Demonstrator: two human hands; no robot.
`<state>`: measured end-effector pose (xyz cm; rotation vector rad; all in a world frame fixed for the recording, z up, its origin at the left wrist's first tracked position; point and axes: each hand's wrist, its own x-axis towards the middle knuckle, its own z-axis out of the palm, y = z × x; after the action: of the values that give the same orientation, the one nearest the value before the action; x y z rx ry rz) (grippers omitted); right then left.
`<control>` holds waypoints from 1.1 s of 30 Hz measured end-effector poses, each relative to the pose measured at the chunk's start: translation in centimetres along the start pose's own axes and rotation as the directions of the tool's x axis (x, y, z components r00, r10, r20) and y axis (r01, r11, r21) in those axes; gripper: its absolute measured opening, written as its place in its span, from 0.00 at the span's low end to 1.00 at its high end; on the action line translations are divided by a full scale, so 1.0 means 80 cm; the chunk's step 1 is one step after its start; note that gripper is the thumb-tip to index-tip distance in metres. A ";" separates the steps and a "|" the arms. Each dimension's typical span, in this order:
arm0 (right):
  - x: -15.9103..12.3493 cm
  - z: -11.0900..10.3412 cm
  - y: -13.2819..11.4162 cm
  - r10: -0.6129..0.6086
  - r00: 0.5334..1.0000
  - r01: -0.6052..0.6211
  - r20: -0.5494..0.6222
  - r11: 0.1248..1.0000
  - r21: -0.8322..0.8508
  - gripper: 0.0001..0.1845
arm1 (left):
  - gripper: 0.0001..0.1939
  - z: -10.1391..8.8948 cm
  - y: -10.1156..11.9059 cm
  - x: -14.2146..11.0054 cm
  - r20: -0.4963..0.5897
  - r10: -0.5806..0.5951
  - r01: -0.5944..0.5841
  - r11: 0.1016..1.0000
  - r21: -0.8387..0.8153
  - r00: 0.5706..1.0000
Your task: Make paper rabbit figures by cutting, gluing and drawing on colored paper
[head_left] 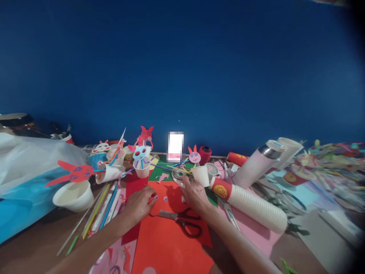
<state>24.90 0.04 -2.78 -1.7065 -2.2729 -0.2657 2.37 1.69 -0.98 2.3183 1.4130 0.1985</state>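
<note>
My left hand (139, 205) rests on a red paper sheet (168, 243), its fingers curled in a pinch round a small purple-tipped piece I cannot make out. My right hand (194, 195) lies knuckles up on the same sheet, fingers bent, beside a roll of tape (179, 174) and an upturned white paper cup (201, 176). Black-handled scissors (182, 220) lie on the red sheet between my two wrists. A small round paper dot (165, 198) sits between the hands.
Paper-cup animal figures (142, 160) stand at the back by the blue wall. A lying stack of white cups (251, 203), a steel flask (256, 161), straws and pencils (102, 209), a white bowl (74, 196) and a plastic bag (28, 167) crowd the table.
</note>
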 end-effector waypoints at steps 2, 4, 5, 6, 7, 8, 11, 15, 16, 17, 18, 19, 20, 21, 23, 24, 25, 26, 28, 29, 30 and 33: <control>0.000 -0.002 -0.003 0.046 0.999 -0.046 0.010 0.999 -0.002 0.11 | 0.12 0.002 -0.002 0.001 -0.032 0.027 -0.027 0.999 0.021 0.999; 0.000 -0.005 -0.006 0.070 0.997 -0.070 0.022 0.998 -0.007 0.08 | 0.11 0.004 -0.005 0.001 -0.052 0.047 -0.045 0.999 0.028 0.998; 0.000 -0.006 -0.007 0.076 0.997 -0.075 0.027 0.997 -0.008 0.06 | 0.11 0.005 -0.006 0.001 -0.058 0.050 -0.049 0.999 0.022 0.997; -0.001 -0.006 -0.008 0.078 0.996 -0.077 0.031 0.997 -0.009 0.05 | 0.11 0.006 -0.007 0.001 -0.065 0.053 -0.052 0.999 0.013 0.996; -0.001 -0.007 -0.009 0.080 0.996 -0.080 0.035 0.997 -0.010 0.05 | 0.11 0.007 -0.008 0.001 -0.069 0.054 -0.054 0.999 0.001 0.996; -0.001 -0.006 -0.009 0.084 0.996 -0.084 0.037 0.996 -0.012 0.05 | 0.11 0.007 -0.009 0.001 -0.070 0.054 -0.055 0.998 -0.011 0.996; -0.002 -0.005 -0.010 0.091 0.995 -0.091 0.050 0.996 -0.005 0.07 | 0.11 0.008 -0.009 0.002 -0.069 0.048 -0.050 0.998 -0.037 0.997; -0.003 -0.003 -0.010 0.095 0.993 -0.096 0.067 0.995 0.015 0.09 | 0.09 0.007 -0.007 0.003 -0.062 0.023 -0.025 0.999 -0.041 0.998; -0.003 -0.003 -0.010 0.096 0.993 -0.097 0.069 0.995 0.017 0.09 | 0.09 0.006 -0.006 0.003 -0.058 0.022 -0.024 0.999 -0.042 0.998; -0.003 -0.003 -0.010 0.096 0.993 -0.098 0.070 0.995 0.017 0.09 | 0.08 0.006 -0.005 0.003 -0.056 0.021 -0.023 0.999 -0.044 0.998; -0.003 -0.003 -0.009 0.098 0.993 -0.099 0.071 0.995 0.015 0.09 | 0.08 0.006 -0.005 0.004 -0.054 0.020 -0.023 0.999 -0.049 0.998; -0.003 -0.002 -0.009 0.099 0.993 -0.100 0.072 0.995 0.010 0.08 | 0.07 0.006 -0.004 0.004 -0.054 0.017 -0.020 0.998 -0.055 0.998; -0.003 -0.002 -0.009 0.100 0.992 -0.101 0.071 0.995 0.006 0.08 | 0.07 0.006 -0.003 0.004 -0.052 0.011 -0.014 0.998 -0.061 0.999; -0.003 -0.002 -0.009 0.101 0.993 -0.101 0.068 0.995 0.002 0.07 | 0.06 0.005 -0.002 0.005 -0.052 0.002 -0.005 0.998 -0.065 0.999; -0.003 -0.002 -0.009 0.095 0.994 -0.096 0.054 0.995 0.004 0.07 | 0.05 0.005 -0.001 0.005 -0.052 -0.012 0.008 0.997 -0.071 0.999; -0.003 -0.002 -0.009 0.091 0.995 -0.091 0.044 0.996 0.008 0.07 | 0.05 0.005 0.000 0.006 -0.051 -0.015 0.011 0.997 -0.073 0.999; -0.003 -0.003 -0.010 0.088 0.996 -0.088 0.033 0.996 0.012 0.06 | 0.05 0.004 0.001 0.006 -0.052 -0.017 0.013 0.997 -0.076 0.999; -0.003 -0.005 -0.010 0.086 0.996 -0.086 0.020 0.996 0.018 0.06 | 0.05 0.004 0.001 0.006 -0.051 -0.016 0.012 0.997 -0.082 0.999; -0.002 -0.009 -0.011 0.079 0.997 -0.079 -0.010 0.996 0.036 0.06 | 0.05 0.004 0.001 0.006 -0.053 -0.010 0.004 0.995 -0.104 0.999; -0.001 -0.012 -0.011 0.073 0.997 -0.071 -0.026 0.996 0.050 0.06 | 0.05 0.004 0.001 0.006 -0.056 -0.004 -0.002 0.993 -0.118 0.998; -0.001 -0.016 -0.012 0.064 0.997 -0.061 -0.044 0.996 0.070 0.06 | 0.05 0.004 0.001 0.006 -0.061 0.001 -0.009 0.991 -0.132 0.998; 0.002 -0.031 -0.012 0.066 0.992 -0.049 -0.109 0.987 0.156 0.07 | 0.04 0.002 0.002 0.005 -0.093 0.009 -0.027 0.981 -0.194 0.996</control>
<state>24.26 -0.89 -0.38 -1.6328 -2.1011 -0.1666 2.71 1.94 -1.09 2.1864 1.3504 0.4347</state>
